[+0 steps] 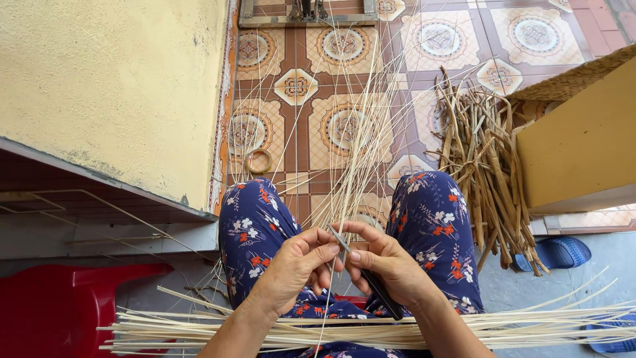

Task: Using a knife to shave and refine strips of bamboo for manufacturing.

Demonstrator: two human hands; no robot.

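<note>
Here | two hands: left hand (291, 268) pinches one thin strip (358, 142), right hand (387, 265) grips one knife (371, 282) | strip bundle (371, 328) beneath | tiled floor (298, 86) beyond

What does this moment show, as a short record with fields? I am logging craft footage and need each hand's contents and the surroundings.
left hand: left hand pinches a thin pale cane strip that rises toward the tiled floor
right hand: right hand grips a slim dark-handled knife, blade against the strip
lap: bundle of pale split cane strips lies across the blue floral trousers
right side: pile of thick brown cane pieces, blue sandal
left side: red plastic stool, small cane ring
</note>
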